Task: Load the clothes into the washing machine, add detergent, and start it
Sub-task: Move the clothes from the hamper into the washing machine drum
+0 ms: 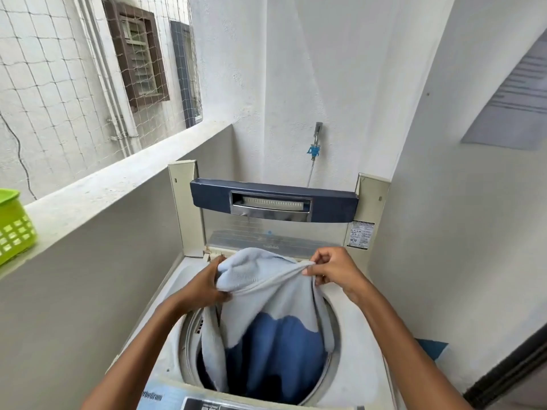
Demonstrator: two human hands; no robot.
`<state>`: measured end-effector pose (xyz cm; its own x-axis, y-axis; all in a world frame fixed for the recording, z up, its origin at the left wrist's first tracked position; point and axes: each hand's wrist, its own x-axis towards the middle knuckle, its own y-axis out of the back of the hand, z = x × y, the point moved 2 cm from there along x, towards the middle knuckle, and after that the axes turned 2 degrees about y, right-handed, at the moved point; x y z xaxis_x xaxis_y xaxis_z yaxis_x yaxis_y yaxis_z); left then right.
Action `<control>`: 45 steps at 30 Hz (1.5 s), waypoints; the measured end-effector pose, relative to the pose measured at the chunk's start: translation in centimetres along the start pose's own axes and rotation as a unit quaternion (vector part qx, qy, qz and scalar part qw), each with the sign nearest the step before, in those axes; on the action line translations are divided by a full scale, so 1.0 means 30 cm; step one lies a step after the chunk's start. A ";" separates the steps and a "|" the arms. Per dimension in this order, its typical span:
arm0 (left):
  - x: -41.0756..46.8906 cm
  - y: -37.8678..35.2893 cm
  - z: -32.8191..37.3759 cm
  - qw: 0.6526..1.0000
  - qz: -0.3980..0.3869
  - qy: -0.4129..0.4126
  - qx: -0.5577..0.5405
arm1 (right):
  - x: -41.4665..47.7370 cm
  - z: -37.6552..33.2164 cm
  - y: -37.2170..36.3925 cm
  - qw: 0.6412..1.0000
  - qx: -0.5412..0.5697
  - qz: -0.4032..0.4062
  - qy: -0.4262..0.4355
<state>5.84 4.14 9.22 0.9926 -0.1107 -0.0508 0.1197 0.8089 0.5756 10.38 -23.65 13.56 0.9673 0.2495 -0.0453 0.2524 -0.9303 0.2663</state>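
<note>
Overhead, both hands (207, 287) (333, 269) pinch garment (275, 294) above drum (333, 365).

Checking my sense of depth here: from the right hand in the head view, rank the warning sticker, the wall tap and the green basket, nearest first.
From the right hand:
1. Warning sticker, just above, on the lid frame.
2. Wall tap, higher, behind the machine.
3. Green basket, far left on the ledge.

Green basket (14, 226) on ledge (118, 179)

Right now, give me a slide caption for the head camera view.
Left hand and right hand hold a grey-and-blue garment over the open washing machine drum.
</note>
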 end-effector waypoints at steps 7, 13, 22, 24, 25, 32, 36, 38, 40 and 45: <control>-0.004 0.010 -0.087 0.932 0.298 0.167 0.119 | -0.011 -0.065 0.019 0.966 -0.143 0.194 0.097; 0.061 0.028 0.057 0.961 0.256 0.091 0.045 | -0.005 -0.007 0.019 0.952 -0.236 0.191 0.030; 0.042 -0.095 -0.047 0.936 0.203 -0.011 0.286 | -0.030 0.180 -0.040 0.966 -0.212 0.086 0.120; 0.040 -0.141 -0.139 0.954 0.028 0.059 0.294 | -0.046 0.264 -0.072 0.974 -0.222 -0.044 0.024; 0.034 -0.172 -0.183 0.956 -0.063 0.094 0.272 | -0.058 0.307 -0.086 0.967 -0.227 -0.112 -0.040; 0.007 -0.298 -0.280 0.932 -0.245 0.222 0.149 | -0.140 0.445 -0.093 0.931 -0.228 -0.187 -0.216; 0.039 -0.360 -0.185 0.925 -0.279 0.180 0.184 | -0.170 0.425 -0.026 0.964 -0.140 -0.089 -0.207; 0.066 -0.401 -0.103 0.929 -0.278 0.148 0.194 | -0.189 0.403 0.018 0.975 -0.082 -0.029 -0.205; 0.097 -0.453 0.004 0.946 -0.261 0.104 0.162 | -0.215 0.392 0.082 0.980 -0.009 0.035 -0.193; 0.149 -0.693 0.332 0.962 -0.262 -0.050 0.062 | -0.366 0.468 0.355 0.956 0.125 0.200 -0.175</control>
<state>7.55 -18.92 5.17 0.7891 -0.5441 -0.2852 0.5929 0.5530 0.5854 2.79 -40.06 3.36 0.9254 -0.2043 -0.3192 -0.1838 -0.9785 0.0935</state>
